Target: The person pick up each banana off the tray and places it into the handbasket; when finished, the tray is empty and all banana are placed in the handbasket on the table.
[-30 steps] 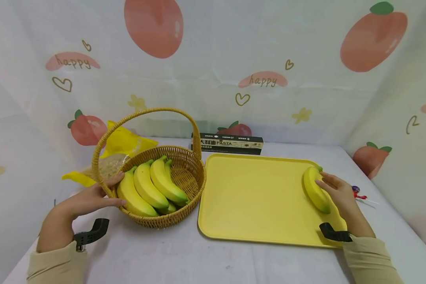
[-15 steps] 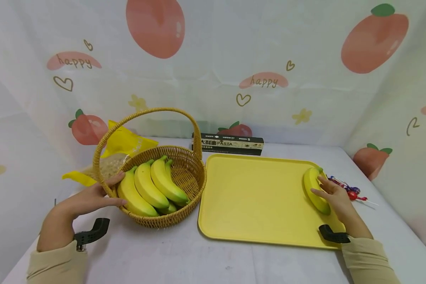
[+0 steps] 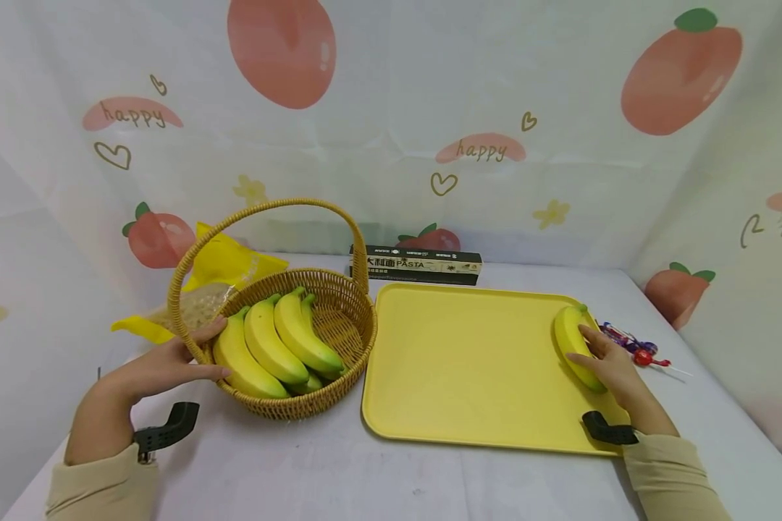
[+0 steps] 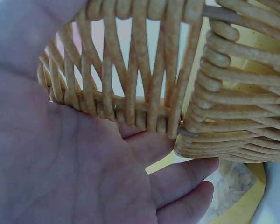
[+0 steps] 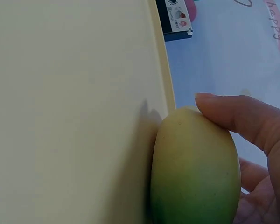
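Note:
At the left, a wicker basket (image 3: 300, 411) with a tall arched handle holds several bananas (image 3: 270, 340). My left hand (image 3: 163, 365) grips the basket's left side where the handle meets the rim. Seen in the left wrist view, its palm and fingers lie along the outside of the woven wall (image 4: 135, 70); the thumb is out of that view. A single banana (image 3: 570, 334) lies near the right edge of a yellow tray (image 3: 476, 362). My right hand (image 3: 615, 369) holds this banana, thumb on top and fingers on its right side, as the right wrist view also shows.
A black PASTA box (image 3: 417, 265) stands behind the tray. Behind the basket is a yellow bag (image 3: 228, 260) with a see-through window. Wrapped lollipops (image 3: 641, 351) lie to the right of the tray. A printed cloth (image 3: 378, 145) hangs at the back.
My right hand has shifted slightly left and down along the banana, its thumb now over the fruit, uncovering more of the lollipops. The left hand and basket stay put.

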Demonstrator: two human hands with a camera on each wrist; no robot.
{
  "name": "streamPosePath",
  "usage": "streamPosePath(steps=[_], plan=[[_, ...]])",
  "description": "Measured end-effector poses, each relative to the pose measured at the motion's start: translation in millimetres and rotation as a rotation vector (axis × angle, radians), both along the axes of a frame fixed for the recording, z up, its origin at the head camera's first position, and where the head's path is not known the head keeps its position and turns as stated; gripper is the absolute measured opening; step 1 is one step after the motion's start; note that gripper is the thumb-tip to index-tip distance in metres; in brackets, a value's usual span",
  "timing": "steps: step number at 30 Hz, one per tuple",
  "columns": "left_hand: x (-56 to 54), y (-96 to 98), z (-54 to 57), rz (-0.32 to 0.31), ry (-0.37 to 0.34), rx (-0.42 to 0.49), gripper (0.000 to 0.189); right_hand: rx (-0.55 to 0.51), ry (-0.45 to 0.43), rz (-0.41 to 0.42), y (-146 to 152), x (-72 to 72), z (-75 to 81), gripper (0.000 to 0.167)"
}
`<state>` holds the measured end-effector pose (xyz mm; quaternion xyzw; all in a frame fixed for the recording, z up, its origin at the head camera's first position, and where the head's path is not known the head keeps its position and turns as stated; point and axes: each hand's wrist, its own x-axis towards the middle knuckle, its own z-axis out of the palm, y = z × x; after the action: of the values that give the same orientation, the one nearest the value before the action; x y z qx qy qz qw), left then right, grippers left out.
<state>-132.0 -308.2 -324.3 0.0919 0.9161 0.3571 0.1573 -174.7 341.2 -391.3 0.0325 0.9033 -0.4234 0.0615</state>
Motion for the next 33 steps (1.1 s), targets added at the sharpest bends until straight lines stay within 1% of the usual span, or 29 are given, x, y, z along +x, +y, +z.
streamPosePath(steps=[5,13,20,24,33], plan=[[0.0,-0.5,-1.6,-0.005,0.004,0.005,0.089,-0.01,0.0,0.034,0.4,-0.5,-2.6,0.08],[1.8,-1.1,0.1,0.005,0.002,0.004,0.09,0.009,0.025,0.081,-2.2,-0.6,-2.1,0.08],[0.8,-0.9,-1.9,0.0,0.01,0.0,0.09,0.05,0.066,0.081,-8.9,0.2,3.7,0.075],[0.7,-0.8,-1.1,0.006,0.007,-0.003,0.09,0.068,0.083,0.078,-15.0,0.4,7.7,0.071],[0.4,0.6,-1.3,0.003,-0.002,0.022,0.089,0.001,0.113,0.116,-31.6,2.3,18.1,0.068]])
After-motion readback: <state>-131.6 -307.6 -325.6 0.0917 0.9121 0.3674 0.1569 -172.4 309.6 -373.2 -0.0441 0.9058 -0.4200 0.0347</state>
